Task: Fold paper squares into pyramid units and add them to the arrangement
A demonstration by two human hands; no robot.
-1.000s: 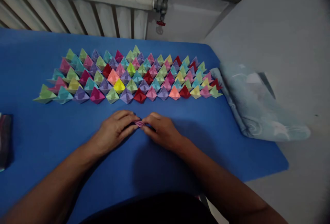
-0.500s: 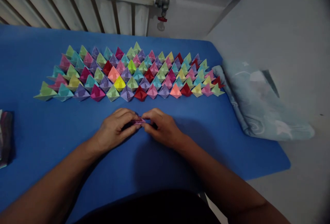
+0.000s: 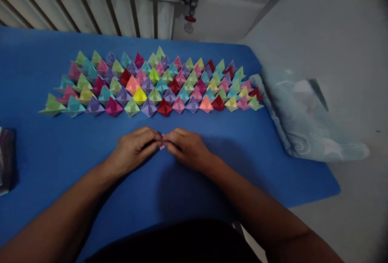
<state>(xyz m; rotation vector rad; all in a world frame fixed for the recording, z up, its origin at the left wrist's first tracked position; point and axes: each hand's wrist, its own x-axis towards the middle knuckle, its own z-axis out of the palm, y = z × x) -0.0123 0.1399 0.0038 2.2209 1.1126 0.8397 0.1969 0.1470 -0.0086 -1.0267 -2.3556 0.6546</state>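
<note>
A small piece of folded pink paper (image 3: 162, 146) is pinched between my two hands, mostly covered by the fingers. My left hand (image 3: 138, 146) grips its left side with thumb and fingertips. From the right, my right hand (image 3: 188, 148) closes on the other side, and the fingertips of both hands nearly meet. Just beyond them stand rows of folded paper boats (image 3: 148, 107) in green, blue, purple, pink, red and yellow, packed close together.
The boats stand on a blue tabletop (image 3: 91, 146). A folded light-blue patterned cloth (image 3: 303, 125) lies at the right edge by the wall. A dark bundle (image 3: 7, 160) sits at the far left. Behind are a white radiator (image 3: 121, 8) and a red-handled valve (image 3: 190, 19).
My right hand has shifted left, so the fingertips have come closer together. The pink paper now shows as a small upright patch between them, where it lay flatter and wider before.
</note>
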